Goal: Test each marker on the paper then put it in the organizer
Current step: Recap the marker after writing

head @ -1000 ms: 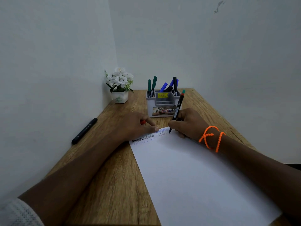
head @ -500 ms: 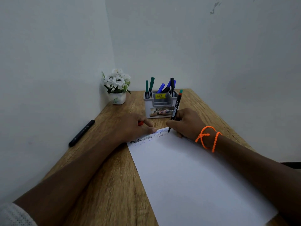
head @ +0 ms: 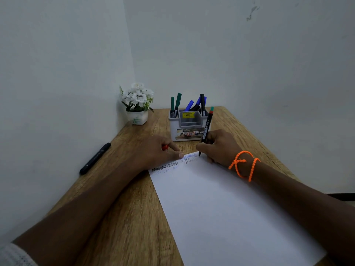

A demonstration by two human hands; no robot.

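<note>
barely anything's shifted: right hand point(head: 217, 148) still pinches the marker point(head: 206, 129), tip on the paper point(head: 221, 208) to scribble; left hand point(head: 159, 152) pins the sheet, gripping a red cap point(head: 164, 147); organizer point(head: 189, 124) waits just beyond.

Marker point(head: 207, 129): black barrel, green end cap with a red band; held steeply tilted, tip down on the far right corner of the paper point(head: 230, 208).

Paper: white sheet, flat on the wood, angled; rows of black and blue zigzag test lines along its far edge.

Organizer point(head: 189, 124): white and grey, upright just beyond the paper; green markers in its left compartment, blue and black ones in its right.

Black marker point(head: 95, 158): capped, lying flat, well left of the paper.
</note>
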